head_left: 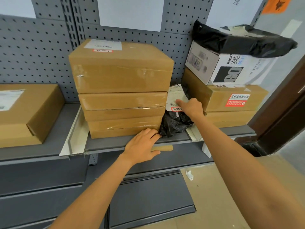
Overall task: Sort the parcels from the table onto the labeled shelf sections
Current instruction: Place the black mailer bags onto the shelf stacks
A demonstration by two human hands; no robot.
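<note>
Fingers (149, 132) of the left hand (142, 146) spread nearly flat, tips against the bottom right corner of the cardboard stack (121, 90) and just touching the crumpled lower end of the black poly bag (175, 122); thumb lying along the front edge of the shelf (115, 142); nothing gripped. Right hand (192, 107) reaching in from the right, index finger stretched out and pressed on the white shipping label (176, 96) of that bag, remaining fingers curled under; whether these pinch the plastic, cannot tell.

Black poly bag standing on end, wedged in the gap between the cardboard stack on its left and the two brown boxes (231, 104) on its right, close to the front edge of the middle shelf section, label side facing out. Cardboard stack several taped boxes high, largest on top, set toward the back of the section against the grey pegboard (41, 52). Atop the right-hand brown boxes, a white printed carton (227, 68), tilted, and over it a second black bag (242, 40), draped and overhanging to the right. On the left section of the shelf, past a metal divider (74, 136), one more flat brown box (26, 113). Blank white sheets (130, 12) taped high on the pegboard.
</note>
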